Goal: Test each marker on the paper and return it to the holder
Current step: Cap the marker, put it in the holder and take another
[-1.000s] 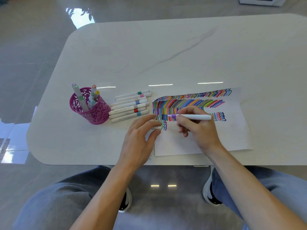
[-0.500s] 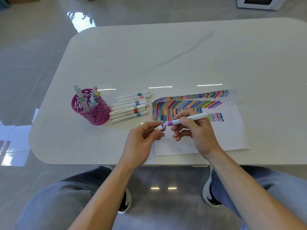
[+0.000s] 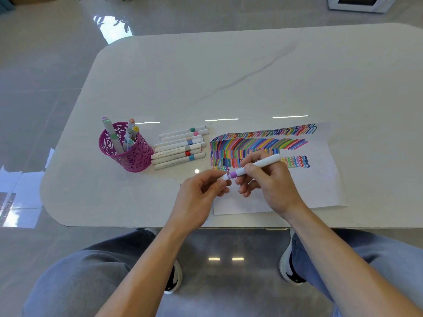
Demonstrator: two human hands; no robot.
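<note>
Now recap: your right hand (image 3: pixel 272 186) pinches the purple marker (image 3: pixel 254 167) above the paper (image 3: pixel 320 186); left hand (image 3: pixel 201 195) pinches its cap. Push straight, then drop it in the holder (image 3: pixel 128 154), far left.

grey trousers (image 3: pixel 75 277), black-and-white shoes (image 3: pixel 288 268), bare forearms

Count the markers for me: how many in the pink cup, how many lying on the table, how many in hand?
In the pink cup: 5
Lying on the table, in the row of markers: 7
Held marker, gripped by the right hand, left hand at its cap end: 1
Total: 13 markers
</note>
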